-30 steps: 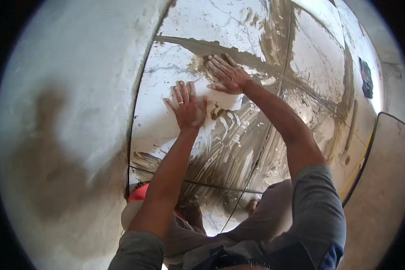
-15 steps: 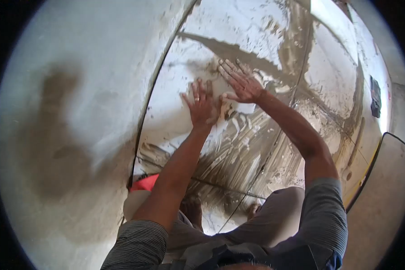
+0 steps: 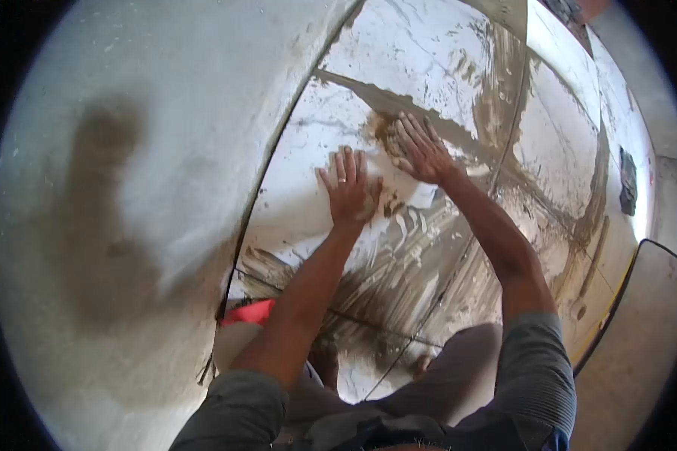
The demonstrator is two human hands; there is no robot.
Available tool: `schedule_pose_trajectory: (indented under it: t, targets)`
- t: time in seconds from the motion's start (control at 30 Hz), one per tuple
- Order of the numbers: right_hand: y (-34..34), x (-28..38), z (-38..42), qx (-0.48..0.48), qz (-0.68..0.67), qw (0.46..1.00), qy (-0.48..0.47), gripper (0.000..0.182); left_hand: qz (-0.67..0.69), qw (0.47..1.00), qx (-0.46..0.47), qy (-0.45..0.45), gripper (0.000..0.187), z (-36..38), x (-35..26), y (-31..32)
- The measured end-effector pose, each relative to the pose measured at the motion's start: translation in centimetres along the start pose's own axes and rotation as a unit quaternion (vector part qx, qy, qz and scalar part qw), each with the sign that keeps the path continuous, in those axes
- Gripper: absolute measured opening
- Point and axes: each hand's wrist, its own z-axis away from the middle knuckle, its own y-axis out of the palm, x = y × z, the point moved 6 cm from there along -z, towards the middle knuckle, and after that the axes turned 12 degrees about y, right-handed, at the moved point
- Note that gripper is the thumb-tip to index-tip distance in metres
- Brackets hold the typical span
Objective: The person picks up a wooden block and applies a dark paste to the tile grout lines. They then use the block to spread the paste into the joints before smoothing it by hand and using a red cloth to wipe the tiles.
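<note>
My left hand (image 3: 350, 192) lies flat on a white marbled tile (image 3: 297, 169), its fingers stretched out and a ring on one of them. To the right and a little farther off, my right hand (image 3: 423, 152) rests palm down with fingers extended. Beside its fingertips is a brown smear (image 3: 382, 128) on the tile. Neither hand visibly holds anything; what lies under the palms is hidden. Wet grey-brown paste (image 3: 399, 259) streaks the tiles nearer to me, and more of it runs along the joints.
A bare grey wall (image 3: 165, 165) borders the tiles on the left. Something red (image 3: 248, 312) lies by my left knee. On the right are a dark object (image 3: 627, 184), a thin stick (image 3: 596, 252) and a small round piece (image 3: 578, 308).
My right hand's fingers now lie by a brown smear that shows more clearly. Both hands and the tiles appear slightly lower in view, and the hands stay flat.
</note>
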Motion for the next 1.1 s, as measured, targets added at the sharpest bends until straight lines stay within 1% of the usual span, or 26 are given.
schedule_pose_trajectory:
  t: [0.03,0.07,0.1,0.13,0.17,0.23,0.27,0.3,0.37,0.4,0.43,0.5,0.53,0.57,0.63,0.67,0.73,0.77,0.8,0.83,0.87,0.9,0.97,1.0,1.03,1.1]
  targets:
    - [-0.6,-0.1,-0.8,0.001,-0.001,1.0,-0.002,0.081,-0.035,0.999,-0.017,0.011,0.07,0.1,0.2,0.3]
    - [-0.1,0.2,0.0,0.009,0.003,1.0,-0.024,0.08,-0.062,0.998,-0.018,0.02,0.07,1.7,-0.4,1.0]
    - [0.9,0.1,1.4,0.022,0.008,0.999,-0.042,0.079,-0.02,0.999,-0.021,0.015,0.07,1.8,-0.4,0.9]
    - [1.2,-1.5,0.5,-0.009,-0.043,0.999,-0.002,0.078,-0.01,1.0,0.005,0.007,0.069,2.1,-0.7,1.1]
    - [1.4,-2.3,-0.9,-0.011,-0.036,0.999,0.012,0.078,-0.005,1.0,0.02,0.006,0.069,1.4,-0.4,0.9]
    - [1.8,-1.8,-0.1,0.045,-0.055,0.997,0.031,0.079,0.005,1.0,0.021,0.002,0.069,1.3,-0.5,0.7]
    - [0.9,-0.6,0.2,0.05,-0.037,0.998,0.014,0.079,-0.016,0.999,0.031,0.0,0.07,1.4,-0.6,1.0]
    - [0.3,0.1,0.4,0.056,-0.017,0.998,-0.006,0.079,-0.003,1.0,0.024,0.011,0.07,0.3,-0.8,1.5]
    - [2.1,-0.4,1.5,0.075,0.0,0.997,-0.001,0.079,-0.022,1.0,0.003,0.02,0.07,1.6,-0.6,1.4]
    - [2.6,-1.4,1.6,0.076,0.023,0.997,-0.006,0.078,0.011,1.0,0.019,0.014,0.069,1.4,-0.8,0.9]
    - [2.7,-2.2,0.8,0.073,0.025,0.997,0.0,0.078,0.012,1.0,0.016,0.021,0.069,0.9,-0.5,1.1]
    - [1.5,-2.6,0.7,0.016,-0.009,1.0,-0.002,0.081,0.019,0.999,0.039,0.005,0.068,1.2,-0.6,1.2]
    - [1.5,-2.2,0.4,0.062,0.093,0.994,0.016,0.083,0.015,0.999,0.033,0.006,0.068,1.2,-0.8,1.0]
    - [0.9,-1.8,0.4,0.061,0.062,0.996,0.02,0.08,0.016,1.0,0.017,0.009,0.068,0.1,-0.5,1.2]
    - [-0.3,-0.4,1.4,-0.071,-0.057,0.994,-0.057,0.081,-0.012,0.999,0.013,0.035,0.068,1.3,-0.9,0.6]
    - [0.3,0.1,1.8,-0.065,-0.068,0.994,-0.054,0.081,0.022,0.999,0.015,0.021,0.069,1.4,-0.8,0.9]
    - [1.4,-2.3,0.9,0.045,0.028,0.999,0.002,0.083,0.017,0.999,0.012,0.025,0.069,0.8,-0.6,1.5]
    - [1.1,-2.1,1.0,0.044,0.029,0.999,0.001,0.083,0.013,1.0,0.015,0.021,0.069,1.3,-0.7,1.3]
    - [1.4,-1.1,1.8,0.076,0.057,0.995,-0.003,0.082,0.017,0.999,0.022,0.023,0.069,2.9,-1.1,1.1]
    - [0.7,-1.2,1.0,0.093,0.095,0.991,-0.01,0.081,0.007,0.999,0.022,0.023,0.069,2.4,-0.9,1.1]
    - [-0.2,-0.5,1.0,0.045,0.063,0.997,-0.018,0.082,-0.005,1.0,0.02,0.02,0.069,1.4,-0.5,1.7]
    - [0.4,-0.9,1.2,0.049,0.061,0.997,-0.019,0.082,-0.003,1.0,0.024,0.019,0.069,1.2,-0.7,2.0]
    - [1.3,-1.2,1.9,-0.006,-0.002,0.999,-0.047,0.083,0.024,0.999,0.022,0.005,0.069,1.2,-0.8,1.4]
    - [2.0,-2.6,1.2,0.042,0.035,0.998,0.006,0.085,0.004,0.999,0.037,0.003,0.068,1.1,-0.9,1.2]
    - [2.1,-2.6,0.3,0.036,0.031,0.999,0.004,0.085,-0.003,0.999,0.035,0.002,0.068,0.8,-0.4,1.2]
    - [2.3,-2.4,0.6,0.067,0.08,0.995,0.004,0.083,0.011,1.0,0.025,0.002,0.067,1.1,-0.8,1.0]
